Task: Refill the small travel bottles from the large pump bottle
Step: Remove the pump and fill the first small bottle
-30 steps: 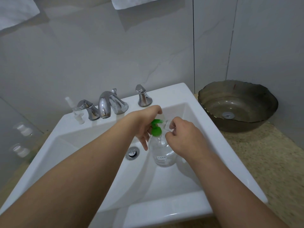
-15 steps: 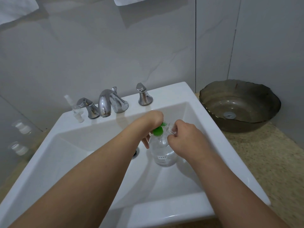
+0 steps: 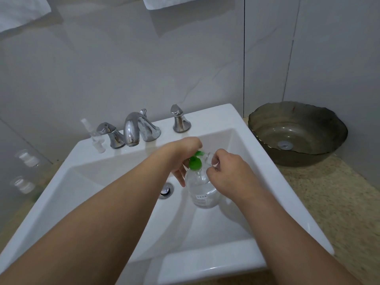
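A large clear pump bottle (image 3: pixel 202 192) with a green pump head (image 3: pixel 195 161) stands inside the white sink (image 3: pixel 232 124). My left hand (image 3: pixel 183 155) lies over the green pump head, its fingers reaching down beside the bottle's neck. My right hand (image 3: pixel 226 175) pinches a small clear travel bottle (image 3: pixel 208 158) right at the pump's spout; most of that bottle is hidden by my fingers. A small clear spray top (image 3: pixel 92 134) stands on the sink ledge left of the tap.
A chrome faucet (image 3: pixel 139 128) with two handles sits at the back of the sink, and the drain (image 3: pixel 167 190) lies left of the pump bottle. A dark glass bowl (image 3: pixel 298 130) stands on the speckled counter to the right. White towels hang above.
My left hand dropped onto the pump head half a second ago and has come slightly up again. My right hand keeps the small bottle at the spout.
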